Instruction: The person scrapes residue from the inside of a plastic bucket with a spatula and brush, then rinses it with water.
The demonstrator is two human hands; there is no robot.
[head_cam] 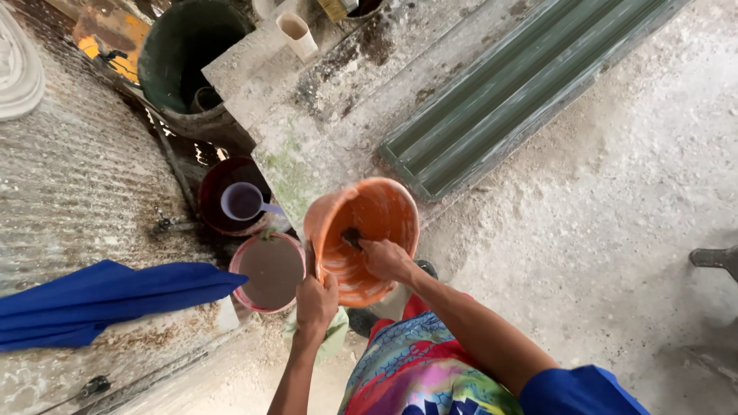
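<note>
Just the one head cam here
Looks steeply down from the wearer's head, close over the hands, ground filling the frame.

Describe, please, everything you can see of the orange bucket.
The orange bucket looks like plastic, round, streaked inside with pale residue. It is tilted, mouth toward the camera, above the dusty floor. The left hand grips its near rim; the right hand reaches inside, pressing something dark against the wall. A pink basin sits beside it.

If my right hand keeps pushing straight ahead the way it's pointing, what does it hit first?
Most likely the inner wall of the orange bucket: the right hand is already inside it, pressing something dark against that wall. Depth is hard to judge.
</note>
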